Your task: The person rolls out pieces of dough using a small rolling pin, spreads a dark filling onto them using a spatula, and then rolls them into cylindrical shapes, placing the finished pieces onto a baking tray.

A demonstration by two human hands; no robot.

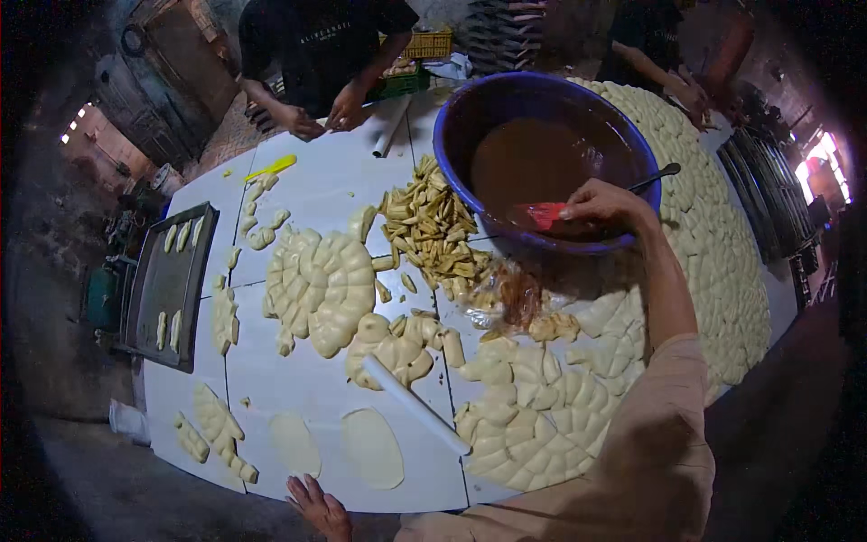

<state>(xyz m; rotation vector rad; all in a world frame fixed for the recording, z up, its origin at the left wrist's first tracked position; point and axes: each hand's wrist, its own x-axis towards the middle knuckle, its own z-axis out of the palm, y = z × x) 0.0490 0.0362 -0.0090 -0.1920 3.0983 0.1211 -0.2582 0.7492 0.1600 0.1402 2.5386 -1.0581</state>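
My right hand (pixel 603 206) reaches over the near rim of a big blue tub (pixel 456 185) of brown paste (pixel 533 158). Its fingers are closed on a red scraper (pixel 543 215), which is at the paste's surface. At the table's near edge, my left hand (pixel 321 510) has its fingers apart and holds nothing. Just beyond its fingertips lies a flat oval of rolled dough (pixel 296 444), with a second dough oval (pixel 373 449) to its right. A white rolling pin (pixel 417 405) rests slantwise, one end against the dough pieces (pixel 390 350).
Dough pieces (pixel 533 415) cover much of the right side. Pale brown strips (pixel 429 221) are heaped left of the tub, beside crumpled plastic (pixel 506 298). A dark-handled utensil (pixel 655 178) leans on the rim. Shaped dough sits on a tray (pixel 149 330). Co-workers' hands (pixel 316 119) work across the table.
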